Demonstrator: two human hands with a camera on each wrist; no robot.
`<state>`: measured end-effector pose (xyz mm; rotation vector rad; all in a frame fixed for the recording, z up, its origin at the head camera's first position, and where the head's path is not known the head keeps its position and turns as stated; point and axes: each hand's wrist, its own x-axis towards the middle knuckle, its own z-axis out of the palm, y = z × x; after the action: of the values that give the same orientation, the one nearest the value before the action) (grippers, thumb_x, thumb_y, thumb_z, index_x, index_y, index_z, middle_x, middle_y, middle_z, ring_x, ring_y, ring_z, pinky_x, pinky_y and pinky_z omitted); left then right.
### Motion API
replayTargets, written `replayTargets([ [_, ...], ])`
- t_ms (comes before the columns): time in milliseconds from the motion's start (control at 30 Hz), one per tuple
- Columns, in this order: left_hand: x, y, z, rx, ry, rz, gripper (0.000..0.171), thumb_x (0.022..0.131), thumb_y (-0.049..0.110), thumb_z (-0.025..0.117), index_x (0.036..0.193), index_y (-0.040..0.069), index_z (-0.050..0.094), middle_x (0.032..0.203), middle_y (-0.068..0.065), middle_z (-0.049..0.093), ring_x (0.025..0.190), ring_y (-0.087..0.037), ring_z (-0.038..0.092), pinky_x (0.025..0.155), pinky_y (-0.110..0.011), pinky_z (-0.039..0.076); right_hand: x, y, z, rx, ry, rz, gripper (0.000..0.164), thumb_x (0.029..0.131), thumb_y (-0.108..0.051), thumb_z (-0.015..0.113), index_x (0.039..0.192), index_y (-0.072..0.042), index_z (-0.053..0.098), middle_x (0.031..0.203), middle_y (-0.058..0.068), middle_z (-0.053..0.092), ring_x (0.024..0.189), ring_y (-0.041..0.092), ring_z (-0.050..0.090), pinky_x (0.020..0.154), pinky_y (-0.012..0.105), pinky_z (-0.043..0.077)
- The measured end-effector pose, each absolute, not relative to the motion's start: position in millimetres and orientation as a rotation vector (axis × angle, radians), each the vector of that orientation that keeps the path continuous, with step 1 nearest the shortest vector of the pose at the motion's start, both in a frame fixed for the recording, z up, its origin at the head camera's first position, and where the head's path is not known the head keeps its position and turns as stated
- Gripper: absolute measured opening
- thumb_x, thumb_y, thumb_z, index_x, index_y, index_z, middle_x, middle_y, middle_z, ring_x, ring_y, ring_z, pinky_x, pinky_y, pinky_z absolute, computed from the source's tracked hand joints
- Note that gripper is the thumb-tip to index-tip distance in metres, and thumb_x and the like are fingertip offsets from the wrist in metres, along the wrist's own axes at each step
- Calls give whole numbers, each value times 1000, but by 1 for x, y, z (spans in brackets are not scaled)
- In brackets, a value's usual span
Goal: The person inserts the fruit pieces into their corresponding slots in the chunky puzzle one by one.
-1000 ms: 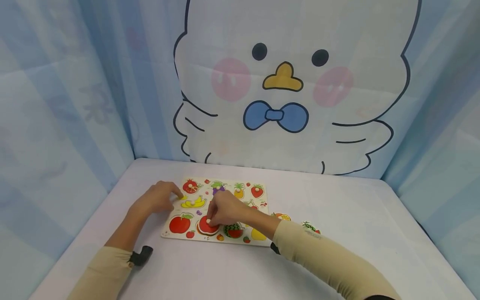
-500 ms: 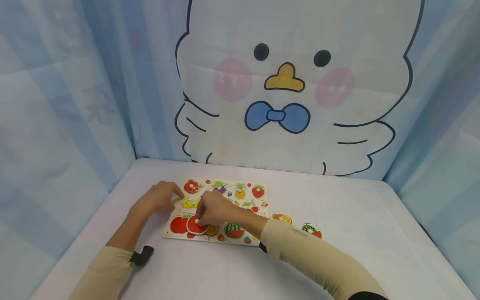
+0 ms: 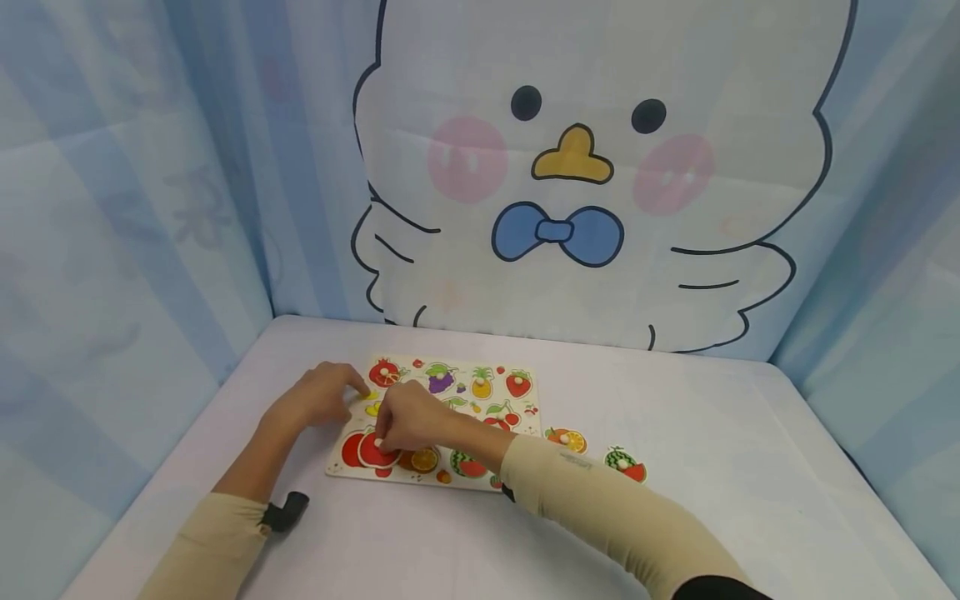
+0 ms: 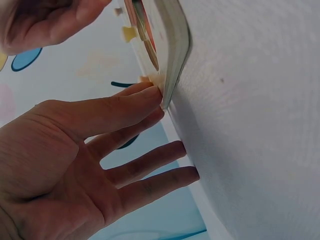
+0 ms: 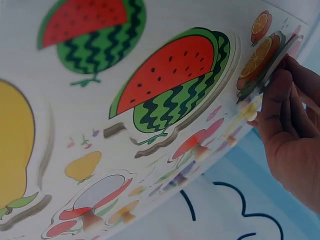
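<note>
A fruit peg puzzle board (image 3: 450, 484) lies flat on the table. My right hand (image 3: 411, 417) pinches the small knob of a red apple puzzle piece (image 3: 371, 454). This piece hangs over the board's near left part, partly covering the red apple picture (image 3: 351, 450). In the right wrist view the right hand (image 5: 295, 130) is by the orange picture (image 5: 260, 62), and the piece appears edge-on. My left hand (image 3: 318, 396) touches the board's left edge. The left wrist view shows its thumb (image 4: 125, 107) and forefinger at the board's corner, the other fingers extended towards the table.
Right of the board, an orange piece (image 3: 566, 439) and a watermelon piece (image 3: 626, 463) lie on the white table (image 3: 712, 433). A curtain with a cartoon bird (image 3: 555, 283) hangs behind; striped blue cloth (image 3: 112, 250) hangs at the sides.
The right hand has moved left with the apple piece, from over the orange picture to over the edge of the apple picture. The left hand has stayed at the board's edge.
</note>
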<state>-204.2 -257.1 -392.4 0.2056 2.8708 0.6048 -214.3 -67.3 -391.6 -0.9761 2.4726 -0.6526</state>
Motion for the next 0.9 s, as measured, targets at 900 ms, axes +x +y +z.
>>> replayTargets([
  [900, -205, -259, -394, 208, 2879, 622, 39, 83, -7, 77, 120, 3, 75, 129, -21, 68, 126, -43, 58, 110, -64, 47, -214, -86, -396, -1094, 2421, -719, 7, 92, -10, 80, 97, -7, 81, 83, -3, 76, 72, 4, 62, 67, 11, 53],
])
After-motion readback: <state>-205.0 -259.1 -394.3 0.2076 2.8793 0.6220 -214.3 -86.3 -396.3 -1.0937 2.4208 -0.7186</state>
